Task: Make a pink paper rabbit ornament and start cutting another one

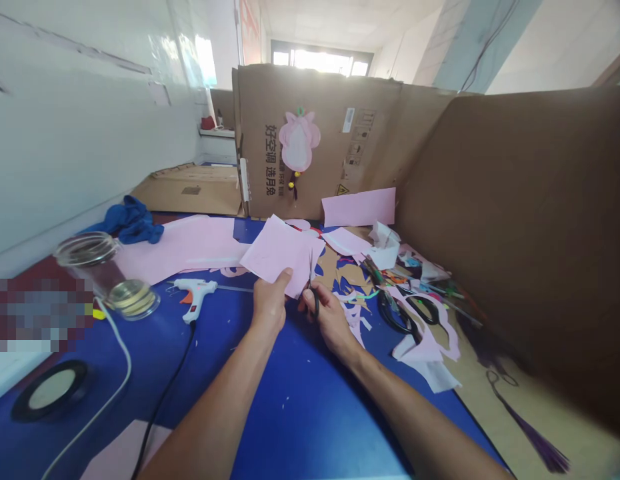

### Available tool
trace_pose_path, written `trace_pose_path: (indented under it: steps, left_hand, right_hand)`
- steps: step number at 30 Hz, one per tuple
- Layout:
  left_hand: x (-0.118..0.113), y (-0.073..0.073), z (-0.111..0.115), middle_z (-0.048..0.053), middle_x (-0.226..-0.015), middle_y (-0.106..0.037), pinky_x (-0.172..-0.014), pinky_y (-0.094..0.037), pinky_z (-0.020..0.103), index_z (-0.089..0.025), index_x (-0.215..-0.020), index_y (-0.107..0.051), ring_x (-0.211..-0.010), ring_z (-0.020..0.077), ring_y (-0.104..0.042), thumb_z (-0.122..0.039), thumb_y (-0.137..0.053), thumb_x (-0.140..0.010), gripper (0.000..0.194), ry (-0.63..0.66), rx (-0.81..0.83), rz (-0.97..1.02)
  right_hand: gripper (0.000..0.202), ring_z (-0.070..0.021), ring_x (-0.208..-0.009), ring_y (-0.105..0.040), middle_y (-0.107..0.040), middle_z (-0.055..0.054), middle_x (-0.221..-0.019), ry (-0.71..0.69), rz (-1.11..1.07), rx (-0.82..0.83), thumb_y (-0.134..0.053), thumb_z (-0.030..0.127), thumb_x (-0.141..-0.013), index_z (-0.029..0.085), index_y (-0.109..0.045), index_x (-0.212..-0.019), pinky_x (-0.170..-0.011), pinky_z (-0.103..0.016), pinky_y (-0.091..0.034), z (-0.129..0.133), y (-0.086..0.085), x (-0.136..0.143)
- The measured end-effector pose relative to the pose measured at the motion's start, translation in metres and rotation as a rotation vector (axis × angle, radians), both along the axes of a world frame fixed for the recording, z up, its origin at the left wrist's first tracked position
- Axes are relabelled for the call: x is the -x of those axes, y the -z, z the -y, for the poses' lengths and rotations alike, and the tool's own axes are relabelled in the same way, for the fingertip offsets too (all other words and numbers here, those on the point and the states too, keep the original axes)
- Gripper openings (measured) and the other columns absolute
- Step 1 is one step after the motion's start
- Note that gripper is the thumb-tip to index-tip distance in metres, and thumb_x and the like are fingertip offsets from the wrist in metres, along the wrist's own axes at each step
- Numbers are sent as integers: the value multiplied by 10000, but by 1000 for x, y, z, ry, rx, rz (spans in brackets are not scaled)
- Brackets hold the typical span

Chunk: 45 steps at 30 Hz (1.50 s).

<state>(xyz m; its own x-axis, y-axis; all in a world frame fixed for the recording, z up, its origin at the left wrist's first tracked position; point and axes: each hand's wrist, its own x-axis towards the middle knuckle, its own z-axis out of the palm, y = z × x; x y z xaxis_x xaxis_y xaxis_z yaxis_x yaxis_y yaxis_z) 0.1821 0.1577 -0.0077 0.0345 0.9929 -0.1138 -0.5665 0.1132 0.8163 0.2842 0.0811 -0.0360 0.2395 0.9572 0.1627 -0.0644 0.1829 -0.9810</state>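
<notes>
The left hand (271, 305) is grasping the pink sheet (280, 255) by its lower edge, and the right hand (330, 317) is grasping the small scissors (314, 293), their blades at the right side of this sheet; both are above the blue table (300, 413). To the left there is a white glue gun (197, 293), and farther left a clear jar (93, 263). To the right lie paper scraps (357, 317) and black-handled scissors (397, 313). Behind stands a cardboard panel (320, 160) with a pink ornament (299, 141)
</notes>
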Motion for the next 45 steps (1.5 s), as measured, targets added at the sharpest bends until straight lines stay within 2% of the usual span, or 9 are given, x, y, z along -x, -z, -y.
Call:
trace_pose_path:
  steps: [6,11,17,24,32,45]
  left_hand:
    - [1,-1,4,167,-1188,-829,-872,-653,383,-139,-1151,-800,-1004,280,-808,-199,-922,-705,466,-24,-47,-7]
    - [1,-4,6,180,-1199,-820,-908,-645,427,-133,-1177,-787,-1020,295,-806,-240,-930,-707,503,-15,-79,-25]
    - [2,-8,8,176,-1210,-821,-872,-641,372,-134,-1144,-795,-1036,281,-798,-243,-947,-673,507,-31,-92,-34]
    - [3,-7,6,174,-1188,-829,-806,-648,342,-125,-1138,-800,-955,257,-803,-226,-942,-679,491,-50,-80,-39]
    - [1,-4,7,171,-1219,-827,-947,-633,387,-122,-1108,-806,-1059,280,-801,-230,-954,-675,470,-67,-96,-30]
    - [3,-2,7,174,-1207,-827,-908,-644,399,-137,-1092,-812,-1029,289,-810,-237,-934,-712,412,-49,-79,-34]
  right_hand:
    - [437,-134,-598,-463,-620,22,-741,-1,12,-16,-743,661,-919,239,-631,-908,-551,-271,-370,1,-2,-1]
    - [431,-140,-603,-466,-624,28,-732,2,20,-29,-759,650,-903,239,-636,-945,-544,-269,-371,2,-2,-2]
    - [448,-139,-605,-465,-618,29,-725,-6,-3,-48,-762,665,-905,237,-638,-953,-552,-271,-353,2,-4,-1]
    - [495,-141,-604,-449,-607,26,-731,-27,-15,-37,-738,717,-907,235,-633,-956,-554,-279,-344,0,-2,1]
    - [472,-141,-604,-446,-615,20,-742,-30,1,-33,-731,695,-922,232,-635,-920,-564,-280,-359,1,-3,0]
    - [478,-151,-608,-446,-605,18,-720,-4,13,-9,-737,708,-904,244,-626,-876,-556,-283,-348,1,-3,1]
